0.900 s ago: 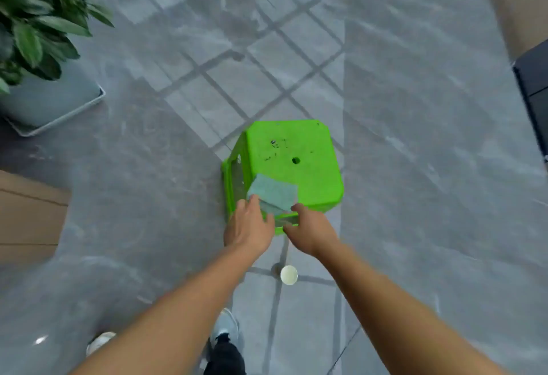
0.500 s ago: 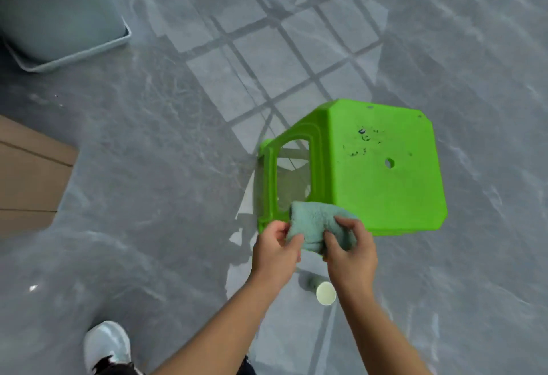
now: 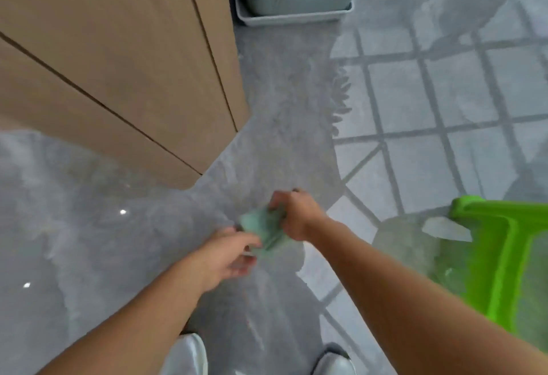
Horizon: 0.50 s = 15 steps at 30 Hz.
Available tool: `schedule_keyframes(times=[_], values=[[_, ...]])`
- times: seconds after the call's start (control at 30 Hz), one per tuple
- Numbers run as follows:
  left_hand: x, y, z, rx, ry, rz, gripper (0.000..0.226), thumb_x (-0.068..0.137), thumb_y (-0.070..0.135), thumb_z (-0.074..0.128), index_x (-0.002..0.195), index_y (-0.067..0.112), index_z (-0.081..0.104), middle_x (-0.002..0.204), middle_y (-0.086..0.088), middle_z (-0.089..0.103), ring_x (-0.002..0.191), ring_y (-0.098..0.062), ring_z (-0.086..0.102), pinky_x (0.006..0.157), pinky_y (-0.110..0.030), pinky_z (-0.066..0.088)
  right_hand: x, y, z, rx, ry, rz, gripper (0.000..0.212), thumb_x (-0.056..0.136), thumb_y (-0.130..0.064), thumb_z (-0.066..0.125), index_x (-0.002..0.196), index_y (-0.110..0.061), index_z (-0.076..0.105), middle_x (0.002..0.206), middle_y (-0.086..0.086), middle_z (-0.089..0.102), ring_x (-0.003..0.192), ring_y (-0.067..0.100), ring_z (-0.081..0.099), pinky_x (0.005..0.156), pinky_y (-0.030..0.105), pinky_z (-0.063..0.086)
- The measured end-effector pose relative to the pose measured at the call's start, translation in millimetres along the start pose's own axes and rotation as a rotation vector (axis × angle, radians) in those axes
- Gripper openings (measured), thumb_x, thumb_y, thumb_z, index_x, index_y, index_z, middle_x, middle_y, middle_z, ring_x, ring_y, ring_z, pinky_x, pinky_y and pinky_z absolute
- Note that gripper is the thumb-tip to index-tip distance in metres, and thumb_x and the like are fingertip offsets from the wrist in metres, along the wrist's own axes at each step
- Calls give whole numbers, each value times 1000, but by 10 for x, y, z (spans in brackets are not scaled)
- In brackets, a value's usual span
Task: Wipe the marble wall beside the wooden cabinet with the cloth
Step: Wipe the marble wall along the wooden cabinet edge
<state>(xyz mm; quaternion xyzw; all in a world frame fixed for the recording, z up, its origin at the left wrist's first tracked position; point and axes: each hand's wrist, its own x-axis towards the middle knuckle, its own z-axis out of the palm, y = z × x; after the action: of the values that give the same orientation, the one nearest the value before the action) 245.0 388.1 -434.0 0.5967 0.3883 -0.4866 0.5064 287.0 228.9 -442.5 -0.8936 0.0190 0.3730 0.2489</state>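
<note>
A pale green cloth (image 3: 265,228) is bunched between my two hands, above the grey floor in the middle of the view. My right hand (image 3: 296,214) grips its upper right part. My left hand (image 3: 229,254) holds its lower left edge with the fingers curled around it. The wooden cabinet (image 3: 118,57) fills the upper left, with dark seams between its panels. A glossy grey marble surface (image 3: 59,241) lies to the lower left of the cabinet, beside my left forearm. The view is blurred by motion.
A bright green plastic stool (image 3: 504,256) stands at the right edge, close to my right forearm. A grey planter in a tray (image 3: 293,13) sits at the top centre beside the cabinet. My two white shoes (image 3: 189,357) show at the bottom on the grey marble floor (image 3: 281,93).
Both hands have lifted the cloth off the stool and carried it left. The view has swung left, so the stool now sits at the right edge and the cabinet fills the upper left.
</note>
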Motion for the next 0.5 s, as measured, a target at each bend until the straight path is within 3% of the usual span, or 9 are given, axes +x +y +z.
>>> schedule_keyframes(times=[0.07, 0.1, 0.17, 0.27, 0.37, 0.43, 0.5], values=[[570, 124, 4, -135, 73, 199, 20, 85, 20, 68, 105, 18, 64, 89, -4, 67, 70, -22, 64, 60, -29, 48, 573, -9, 161, -66, 427, -136, 53, 77, -2, 55, 125, -22, 54, 127, 15, 47, 108, 36, 49, 85, 41, 53], [811, 104, 12, -67, 106, 269, 31, 84, 26, 70, 113, 17, 64, 100, -5, 68, 82, -27, 67, 66, -31, 48, 815, -1, 252, -125, 553, -185, 56, 76, -8, 56, 130, -23, 50, 136, 16, 42, 113, 39, 44, 88, 45, 51], [1188, -103, -86, 243, 369, 498, 44, 80, 32, 74, 120, 18, 63, 113, -4, 68, 105, -30, 65, 84, -34, 48, 1257, 58, 422, -290, 619, -267, 66, 79, -30, 55, 142, -21, 37, 148, 22, 33, 125, 44, 37, 102, 52, 41], [1499, -528, -511, 534, 862, 841, 45, 76, 38, 69, 117, 23, 60, 116, -3, 62, 110, -28, 55, 94, -35, 43, 1836, 162, 600, -444, 503, -268, 88, 83, -61, 40, 153, -16, 11, 160, 23, 12, 147, 41, 10, 119, 58, 12], [1753, -897, -969, 643, 1135, 733, 72, 76, 57, 53, 134, 13, 48, 138, -16, 50, 125, -39, 45, 102, -51, 40, 2169, 181, 611, -485, 444, -226, 93, 86, -68, 31, 154, -13, -2, 163, 18, -1, 150, 33, -5, 120, 54, -1], [1866, -1087, -1092, 719, 1169, 573, 89, 78, 64, 44, 144, 3, 41, 151, -27, 40, 138, -50, 35, 110, -61, 30, 2175, 112, 651, -526, 470, -280, 85, 92, -56, 29, 154, -7, -2, 163, 19, -3, 150, 34, -6, 122, 54, 1], [1925, -1200, -1094, 747, 1139, 497, 93, 83, 67, 34, 151, 5, 33, 158, -28, 31, 145, -52, 25, 115, -64, 22, 2042, -22, 897, -519, 514, -309, 77, 94, -44, 31, 154, -5, 4, 163, 22, -2, 150, 36, -6, 122, 53, 5]])
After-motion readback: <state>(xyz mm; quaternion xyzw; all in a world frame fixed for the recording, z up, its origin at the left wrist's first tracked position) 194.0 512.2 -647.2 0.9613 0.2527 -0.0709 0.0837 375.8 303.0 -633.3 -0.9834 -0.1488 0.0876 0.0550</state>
